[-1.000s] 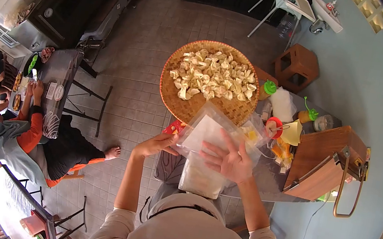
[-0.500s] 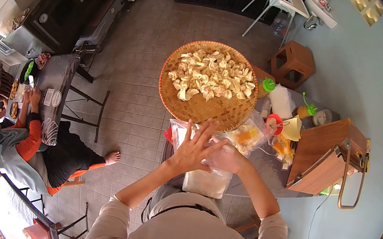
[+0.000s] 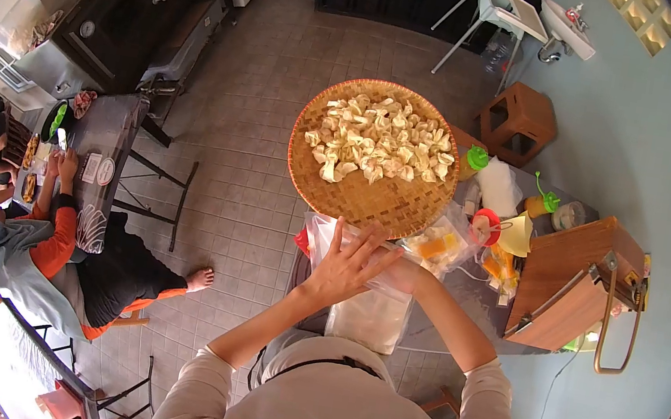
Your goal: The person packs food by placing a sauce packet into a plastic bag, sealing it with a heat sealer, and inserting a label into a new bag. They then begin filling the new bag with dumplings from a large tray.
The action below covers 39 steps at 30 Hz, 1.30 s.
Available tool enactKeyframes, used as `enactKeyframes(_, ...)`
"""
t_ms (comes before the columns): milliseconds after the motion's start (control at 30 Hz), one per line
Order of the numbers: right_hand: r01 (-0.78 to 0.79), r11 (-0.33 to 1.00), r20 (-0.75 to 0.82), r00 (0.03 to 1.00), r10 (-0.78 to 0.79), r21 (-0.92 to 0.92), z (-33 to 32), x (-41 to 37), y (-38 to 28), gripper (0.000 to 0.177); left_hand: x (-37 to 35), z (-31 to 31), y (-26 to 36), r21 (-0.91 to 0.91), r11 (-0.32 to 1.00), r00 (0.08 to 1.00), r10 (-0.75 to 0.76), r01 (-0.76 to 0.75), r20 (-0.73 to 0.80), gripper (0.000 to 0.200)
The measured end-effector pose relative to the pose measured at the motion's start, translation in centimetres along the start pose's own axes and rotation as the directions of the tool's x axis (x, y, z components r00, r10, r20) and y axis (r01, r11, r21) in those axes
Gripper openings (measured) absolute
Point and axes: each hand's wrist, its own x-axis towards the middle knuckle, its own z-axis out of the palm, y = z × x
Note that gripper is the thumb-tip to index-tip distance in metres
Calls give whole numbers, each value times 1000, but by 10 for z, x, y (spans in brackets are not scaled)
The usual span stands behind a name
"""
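Observation:
My left hand (image 3: pixel 340 264) reaches over the near edge of a round woven bamboo tray, its fingers stretched out and apart, close to clear plastic bags. Beside it, my right hand (image 3: pixel 402 273) is partly covered by clear plastic and by my left hand; its fingers are mostly hidden. The plastic looks wrapped over or lying against the right hand. The bamboo tray (image 3: pixel 337 198) carries many pale, folded dumpling-like pieces (image 3: pixel 381 138). A stack of clear plastic bags (image 3: pixel 369 319) lies at the table's front edge below my hands.
Right of the tray are bags with orange-yellow contents (image 3: pixel 437 244), a red cup (image 3: pixel 485 225), green-capped bottles (image 3: pixel 473 161) and a wooden box (image 3: pixel 576 280). A brown stool (image 3: pixel 520 120) stands behind. At left, a seated person (image 3: pixel 24 258) works at another table (image 3: pixel 107 141); another person sits beyond.
My hands have drawn closer together, the left now overlapping the right more. The whole view has shifted slightly, with the tray appearing lower and further right.

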Motion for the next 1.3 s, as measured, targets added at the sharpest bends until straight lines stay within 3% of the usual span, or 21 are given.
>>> enactKeyframes(67,21,1000,-12,1000,-21,-14,7,3,-8,56,-5,-4,-4,-45,998,998,-38,35,-51,98)
enactKeyframes(133,29,802,6,999,-41,596,6,4,-13,57,-11,-13,-10,-96,993,992,-75,65,-101,98)
enactKeyframes(200,4,775,57,997,-52,632,0,8,-13,53,-19,-22,-17,-300,917,782,-385,263,-490,95)
enactKeyframes(233,125,662,-31,988,-152,739,10,6,-26,50,-19,-14,-18,-301,917,781,-386,264,-491,95)
enactKeyframes(267,240,523,-131,963,-236,818,16,7,-33,47,-19,2,-19,-715,669,516,-693,203,-503,92)
enactKeyframes(300,280,475,-171,950,-260,834,16,11,-26,45,-21,18,-20,-950,311,242,-920,-24,-307,90)
enactKeyframes(333,274,476,-166,952,-257,836,20,16,-24,45,-25,32,-22,-950,312,237,-921,-22,-308,90)
enactKeyframes(367,284,409,-174,943,-284,867,26,22,-22,45,-30,46,-25,-961,-100,401,-916,-260,-14,90)
enactKeyframes(400,294,341,-186,931,-313,893,31,29,-20,45,-30,53,-26,-765,-514,611,-765,-388,205,90)
enactKeyframes(433,294,342,-186,931,-315,892,36,36,-15,45,-21,45,-20,-716,-600,655,-707,-357,266,91)
enactKeyframes(467,284,327,-183,934,-306,901,40,44,-8,44,-17,47,-20,-715,-601,657,-705,-357,266,91)
enactKeyframes(533,279,314,-184,936,-299,908,51,51,-6,43,-8,49,-22,-739,-556,487,-800,-381,351,94)
enactKeyframes(600,253,258,-211,961,-178,933,60,53,-6,42,-6,45,-22,-690,-614,527,-759,-382,384,95)
enactKeyframes(767,246,280,-192,959,-207,928,50,45,-11,41,-19,50,-29,-680,-611,520,-766,-406,378,90)
enactKeyframes(900,207,497,-226,974,-22,843,54,41,-18,45,-24,54,-32,-609,-692,427,-720,-387,547,87)
enactKeyframes(933,207,534,-255,967,17,820,55,42,-21,47,-31,75,-40,-326,-771,675,-637,-547,373,86)
enactKeyframes(967,207,534,-255,967,17,820,53,44,-17,47,-35,86,-45,5,-824,820,-563,-566,104,86)
enactKeyframes(1000,223,557,-272,962,6,800,48,48,-7,48,-30,78,-40,5,-824,820,-563,-567,105,86)
enactKeyframes(1067,239,577,-290,957,-4,781,41,52,4,50,-12,51,-26,-644,-631,460,-768,-432,445,86)
enactKeyframes(1133,356,689,-323,928,-184,631,38,54,3,53,-7,45,-22,-638,-626,448,-775,-448,445,86)
enactKeyframes(1300,321,689,-270,945,-185,650,34,47,4,52,-12,53,-34,-702,-566,422,-815,-431,398,86)
